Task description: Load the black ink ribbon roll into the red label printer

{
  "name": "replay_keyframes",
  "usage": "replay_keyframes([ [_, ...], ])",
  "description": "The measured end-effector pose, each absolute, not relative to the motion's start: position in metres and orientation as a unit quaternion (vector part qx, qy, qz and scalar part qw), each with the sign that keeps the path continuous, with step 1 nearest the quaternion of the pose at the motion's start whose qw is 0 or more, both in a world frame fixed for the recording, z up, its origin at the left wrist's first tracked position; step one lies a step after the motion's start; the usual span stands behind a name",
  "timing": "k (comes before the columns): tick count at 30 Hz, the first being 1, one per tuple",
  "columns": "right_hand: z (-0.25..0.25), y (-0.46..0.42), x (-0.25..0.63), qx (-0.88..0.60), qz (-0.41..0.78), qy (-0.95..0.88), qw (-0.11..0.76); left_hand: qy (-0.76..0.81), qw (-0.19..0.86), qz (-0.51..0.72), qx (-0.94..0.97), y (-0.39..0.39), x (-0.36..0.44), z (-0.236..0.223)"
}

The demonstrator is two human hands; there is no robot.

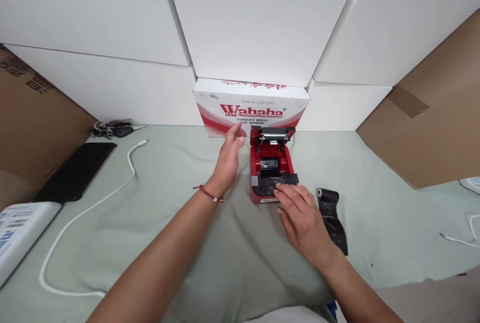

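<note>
A small red label printer stands on the cloth with its lid raised. Inside its bay sits a roll of black film, and a black strip lies over the front edge. My right hand rests its stretched fingertips on that front part. Beside the printer's left wall is my left hand, fingers extended and apart, holding nothing; whether it touches the printer I cannot tell. Right of my right hand lies a second, partly unrolled black roll.
A Wahaha water carton stands behind the printer against white panels. At left are keys, a black phone-like slab, a white cable and a white box. Brown cardboard borders the right.
</note>
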State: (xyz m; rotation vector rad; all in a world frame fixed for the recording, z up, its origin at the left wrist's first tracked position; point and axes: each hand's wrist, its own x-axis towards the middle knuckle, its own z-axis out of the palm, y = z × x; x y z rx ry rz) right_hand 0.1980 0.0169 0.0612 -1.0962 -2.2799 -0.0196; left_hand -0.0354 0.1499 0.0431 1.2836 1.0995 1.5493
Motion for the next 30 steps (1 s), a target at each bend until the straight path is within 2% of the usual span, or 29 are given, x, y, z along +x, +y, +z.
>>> replay_keyframes([
  [6,0.058,0.015,0.197,-0.416,0.015,-0.855,0.309,0.416,0.442,0.576,0.547,0.154,-0.035,0.073],
  [14,0.057,0.016,0.2,-0.414,0.017,-0.854,0.314,0.406,0.363,0.567,0.618,0.097,-0.04,0.036],
  [22,0.048,0.016,0.202,-0.412,0.023,-0.842,0.347,0.4,0.279,0.559,0.671,0.09,-0.039,0.024],
  [26,0.046,0.017,0.203,-0.41,0.018,-0.845,0.344,0.368,0.302,0.54,0.695,0.093,-0.045,0.026],
  [30,0.046,0.016,0.204,-0.408,0.014,-0.848,0.338,0.328,0.39,0.551,0.66,0.095,-0.046,0.016],
])
